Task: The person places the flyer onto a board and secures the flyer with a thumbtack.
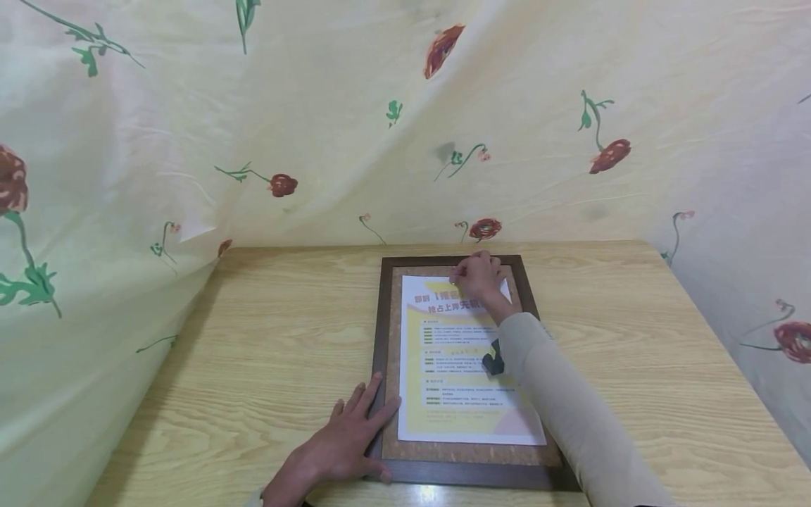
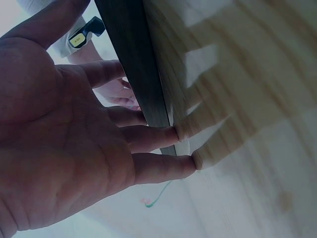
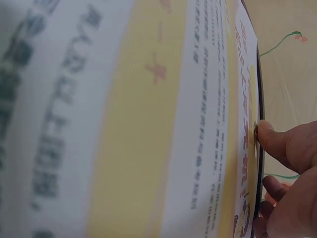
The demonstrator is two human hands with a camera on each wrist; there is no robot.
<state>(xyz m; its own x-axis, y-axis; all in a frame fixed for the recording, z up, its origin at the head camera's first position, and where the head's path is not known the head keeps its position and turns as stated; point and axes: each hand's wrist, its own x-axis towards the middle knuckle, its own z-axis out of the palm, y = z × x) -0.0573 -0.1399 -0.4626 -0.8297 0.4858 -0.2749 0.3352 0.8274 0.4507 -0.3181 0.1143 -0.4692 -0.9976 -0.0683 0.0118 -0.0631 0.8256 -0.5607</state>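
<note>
A cork board point(image 1: 437, 454) in a dark wooden frame lies on the table, with a printed poster point(image 1: 469, 422) on the cork. My right hand point(image 1: 480, 276) is at the poster's top edge. In the right wrist view its thumb point(image 3: 270, 135) presses on a small round metallic thumbtack point(image 3: 256, 129) against the paper, the other fingers curled below near the frame's edge. My left hand point(image 1: 348, 436) rests with fingers spread on the left side of the frame, near its lower corner. Two of its fingertips reach the tabletop beside the frame point(image 2: 133, 54) in the left wrist view.
The wood-grain table point(image 1: 285, 317) extends on both sides of the board. A floral cloth point(image 1: 342, 127) hangs behind it and along both sides. The right sleeve point(image 1: 570, 415) crosses the board's right edge, with a black wrist device point(image 1: 494, 360) over the poster.
</note>
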